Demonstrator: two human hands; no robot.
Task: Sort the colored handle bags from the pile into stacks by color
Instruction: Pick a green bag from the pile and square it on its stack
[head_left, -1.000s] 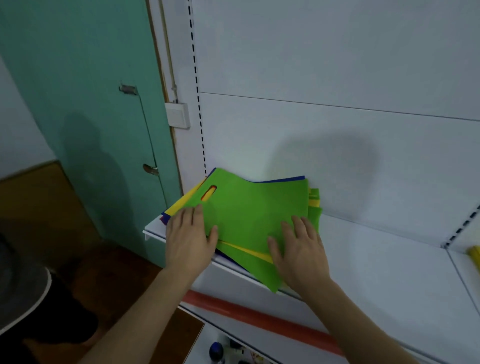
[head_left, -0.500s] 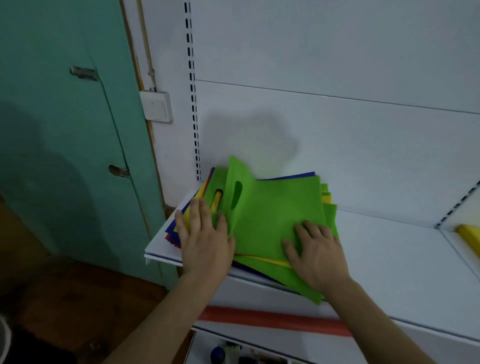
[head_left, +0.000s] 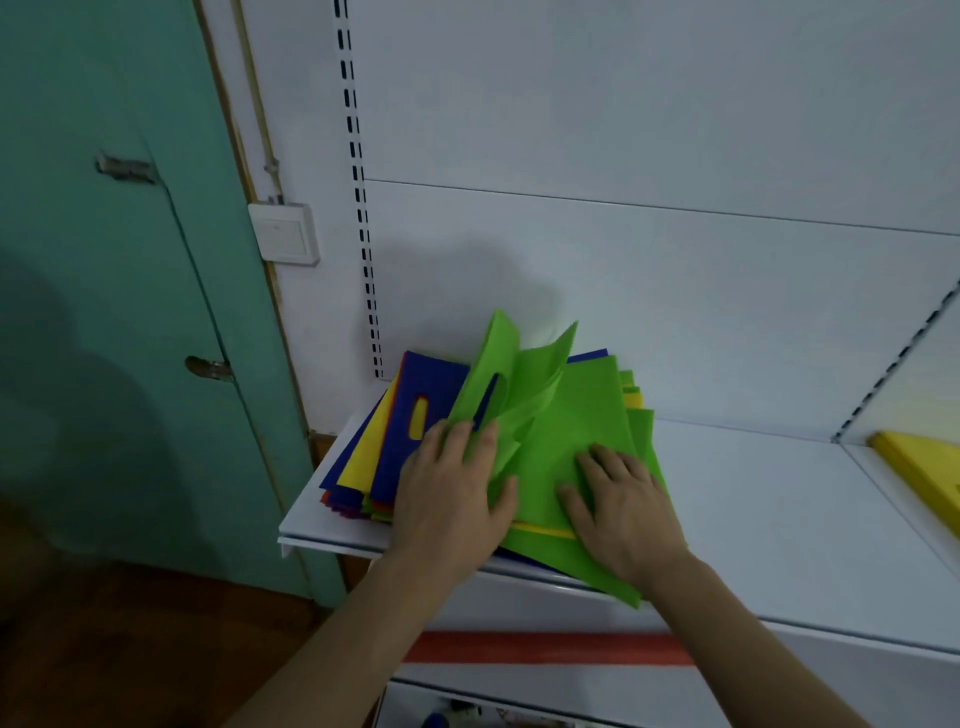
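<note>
Teal door (head_left: 104, 312) at far left, white wall switch (head_left: 283, 234) beside it. On the white shelf (head_left: 779, 519), a pile of handle bags (head_left: 374, 457): blue bag (head_left: 431, 395) with a slot handle exposed, yellow beneath. Left hand (head_left: 449, 493) with grip pinching lifted green bags (head_left: 509, 374), peeled upward. Right hand (head_left: 623, 499) flat, fingers straight and spread, pressing the lower green bag (head_left: 582, 415). Yellow object (head_left: 919, 467) at far right.

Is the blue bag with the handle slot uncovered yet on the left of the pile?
Yes: the blue bag lies exposed beside the left hand, which lifts the green bags' edge.
</note>
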